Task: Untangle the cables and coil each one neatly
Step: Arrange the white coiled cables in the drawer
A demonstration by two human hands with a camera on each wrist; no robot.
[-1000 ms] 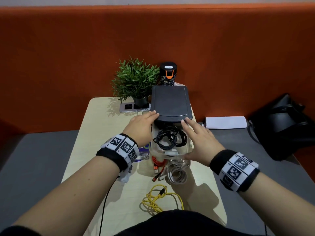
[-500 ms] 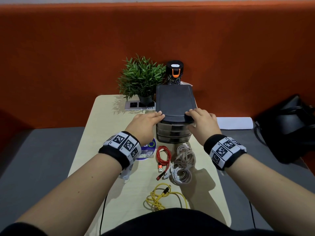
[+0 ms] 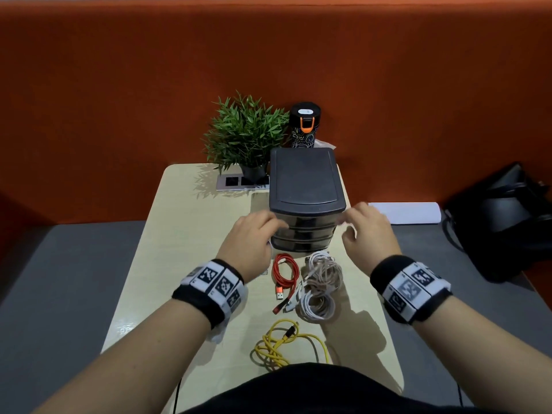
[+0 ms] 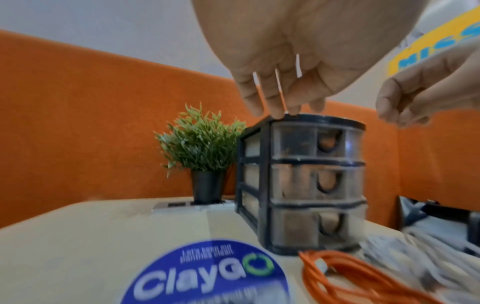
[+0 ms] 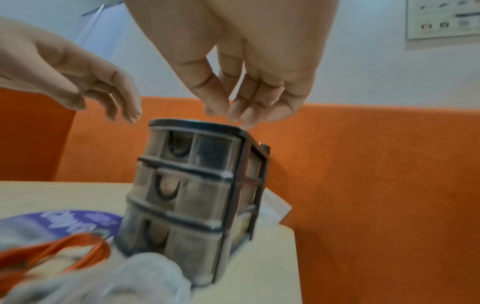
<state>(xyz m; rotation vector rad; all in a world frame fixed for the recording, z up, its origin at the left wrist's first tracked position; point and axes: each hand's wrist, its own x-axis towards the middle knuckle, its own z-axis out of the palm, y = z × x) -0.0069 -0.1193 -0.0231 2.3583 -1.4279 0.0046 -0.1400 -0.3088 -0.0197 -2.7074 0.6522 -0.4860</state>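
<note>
The left hand hovers at the front left corner of the small black-framed plastic drawer unit with three translucent drawers, fingers loosely extended and holding nothing; in the left wrist view its fingertips just meet the top edge. At about five o'clock from this hand lies the red cable folded in a narrow loop, its long axis running twelve to six on the pale beige table. Just beside it, at its three o'clock, sits the white cable bundle wound in two stacked coils, and its plug ends seem to cross the red cable's lower end. At six o'clock from both, near the table's front edge, the yellow cable in a loose tangled knot is the least tidy of the three. The right hand hangs at the unit's front right corner, fingers relaxed and slightly curled, also empty; whether it touches the rim I cannot tell.

All three drawers are shut. A dark curved shape shows through the fronts, but it may be only the handle recess, so their contents cannot be told.

Both hands stand near the red and white cables. The left is nearer the red, the right nearer the white.
</note>
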